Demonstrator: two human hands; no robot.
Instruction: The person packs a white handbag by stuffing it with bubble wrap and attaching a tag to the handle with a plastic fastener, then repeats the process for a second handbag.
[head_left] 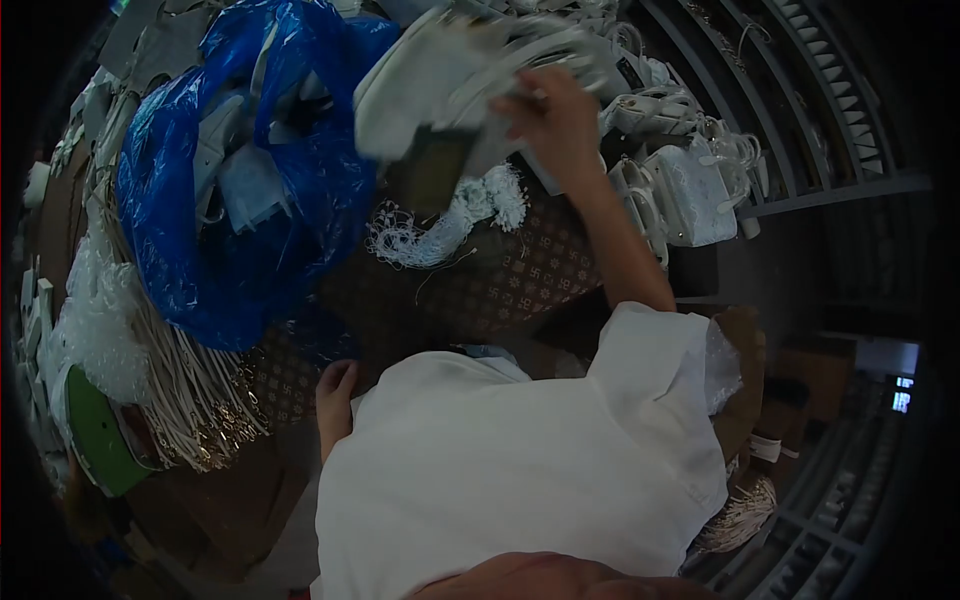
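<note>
My right hand [555, 120] reaches to the far side of the table, its fingers closed on a white handbag [410, 85] with pale straps. Motion smears the bag. A dark rectangular piece [437, 165] hangs at its lower edge. Just below lies a bundle of white string tags [450, 225], its loose threads spread over the patterned cloth. My left hand [338, 385] rests low by the table's near edge, beside my shirt, with fingers loosely apart and nothing seen in them. Nearest to it is the blue plastic bag [160, 240], which stands open with whitish pieces inside.
More white handbags [690, 195] are stacked at the right of the table. On the left hang many pale straps with metal clasps [205, 410], next to clear plastic wrap [100, 330] and a green piece [100, 435]. Metal racks [800, 90] stand to the right.
</note>
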